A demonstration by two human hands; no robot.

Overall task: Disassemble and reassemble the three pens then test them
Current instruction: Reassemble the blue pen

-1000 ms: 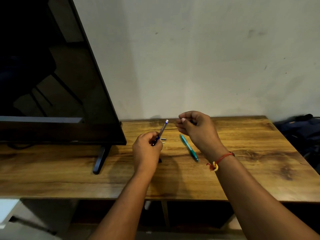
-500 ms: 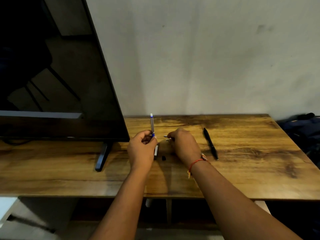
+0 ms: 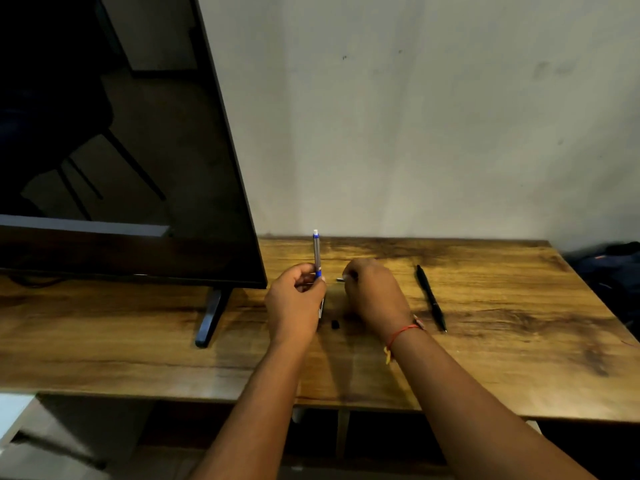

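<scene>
My left hand (image 3: 294, 301) grips a grey and blue pen barrel (image 3: 316, 252) and holds it upright, white end up. My right hand (image 3: 375, 292) is down on the wooden table (image 3: 502, 358) just right of it, fingers curled, pinching a small silver part (image 3: 340, 279). A short pen piece (image 3: 322, 309) lies partly hidden behind my left hand. Between my hands a small black piece (image 3: 335, 324) rests on the table. A black pen (image 3: 431, 297) lies to the right of my right hand. The teal pen is out of sight.
A large dark TV (image 3: 121, 150) stands on the table's left half, its black foot (image 3: 207, 320) close to my left hand. The wall runs right behind the table. A dark bag (image 3: 609, 268) lies past the table's right end.
My right hand has dropped from mid-air to the table, where the teal pen lay. My left hand has turned the barrel from tilted to upright. In the last half second hardly anything has moved.
</scene>
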